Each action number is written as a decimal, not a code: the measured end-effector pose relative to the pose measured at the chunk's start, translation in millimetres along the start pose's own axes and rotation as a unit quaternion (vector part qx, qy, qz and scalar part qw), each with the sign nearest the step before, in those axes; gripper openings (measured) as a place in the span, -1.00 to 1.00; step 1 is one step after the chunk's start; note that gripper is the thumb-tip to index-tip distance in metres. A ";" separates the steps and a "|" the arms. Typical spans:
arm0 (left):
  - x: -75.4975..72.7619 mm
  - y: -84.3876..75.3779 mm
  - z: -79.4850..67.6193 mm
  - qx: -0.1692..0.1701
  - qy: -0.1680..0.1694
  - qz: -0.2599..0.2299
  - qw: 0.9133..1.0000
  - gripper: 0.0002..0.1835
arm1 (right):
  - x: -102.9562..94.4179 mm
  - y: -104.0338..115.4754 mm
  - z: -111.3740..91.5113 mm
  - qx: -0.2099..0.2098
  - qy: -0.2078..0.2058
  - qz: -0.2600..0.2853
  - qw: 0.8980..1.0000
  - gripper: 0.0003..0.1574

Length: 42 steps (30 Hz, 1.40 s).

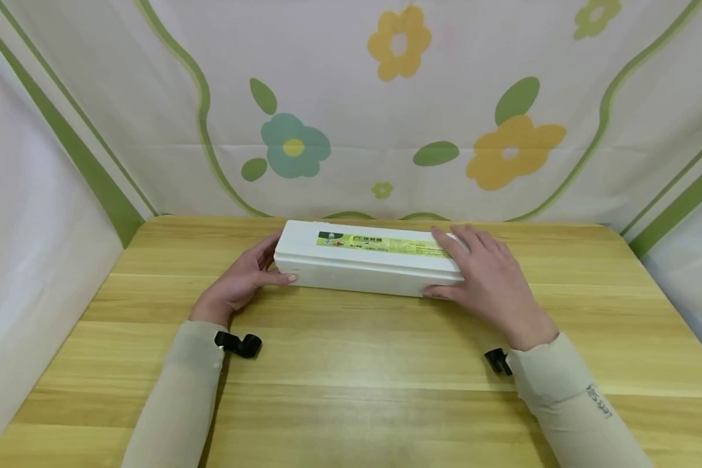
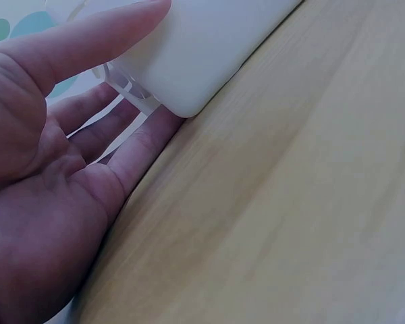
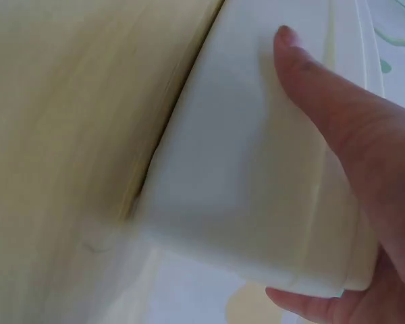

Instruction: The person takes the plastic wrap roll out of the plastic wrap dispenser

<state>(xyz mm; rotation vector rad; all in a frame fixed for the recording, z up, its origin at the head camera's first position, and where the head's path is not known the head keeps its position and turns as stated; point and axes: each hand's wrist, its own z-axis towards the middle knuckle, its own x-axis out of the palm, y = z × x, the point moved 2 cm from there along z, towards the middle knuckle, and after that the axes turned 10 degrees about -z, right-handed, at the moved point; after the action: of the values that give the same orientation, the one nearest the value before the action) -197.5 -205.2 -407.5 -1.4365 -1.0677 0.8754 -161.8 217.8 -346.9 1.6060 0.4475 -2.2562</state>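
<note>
A long white cling film box (image 1: 363,278) lies across the back part of the table, with a green and yellow label (image 1: 386,244) on its lid. My left hand (image 1: 240,281) holds its left end, thumb on the front face and fingers behind the end. At the other end my right hand (image 1: 494,279) grips it, the thumb against the front and the fingers over the lid. In the left wrist view the box's rounded lower corner (image 2: 189,101) sits by the tabletop, with a finger beside it. The right fingertips are partly hidden in the right wrist view.
The wooden table (image 1: 351,370) runs forward from the box between both forearms. Right behind the box hangs a white curtain (image 1: 351,110) printed with flowers. Black camera mounts (image 1: 248,346) stick out from the wrists.
</note>
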 end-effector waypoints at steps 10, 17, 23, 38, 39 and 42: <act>-1.4 -0.9 4.5 0.020 0.010 0.008 1.000 0.07 | 3.6 -6.1 -0.8 -0.026 -0.034 -0.009 0.999 0.41; -1.7 -6.2 4.7 0.024 0.007 0.006 1.000 0.08 | 0.7 -6.1 3.5 -0.063 -0.066 -0.034 0.995 0.34; -1.4 -4.6 5.7 0.027 0.008 0.010 1.000 0.07 | 2.7 -7.9 2.8 -0.085 -0.088 -0.049 0.991 0.29; 0.6 1.3 3.6 0.027 0.005 0.006 1.000 0.08 | 3.7 -15.3 3.3 -0.087 -0.075 -0.017 0.993 0.33; 0.9 1.4 3.5 0.026 0.005 0.006 1.000 0.08 | 4.3 -15.7 3.6 -0.086 -0.073 -0.017 0.993 0.33; 1.6 1.8 3.2 0.022 0.004 0.005 1.000 0.08 | 5.7 -16.9 4.1 -0.085 -0.073 -0.016 0.994 0.36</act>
<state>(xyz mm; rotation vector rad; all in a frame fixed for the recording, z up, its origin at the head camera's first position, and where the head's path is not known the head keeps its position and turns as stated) -199.7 -202.7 -409.6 -1.4094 -1.0295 0.8939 -174.4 230.6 -350.0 1.3504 0.6108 -2.2718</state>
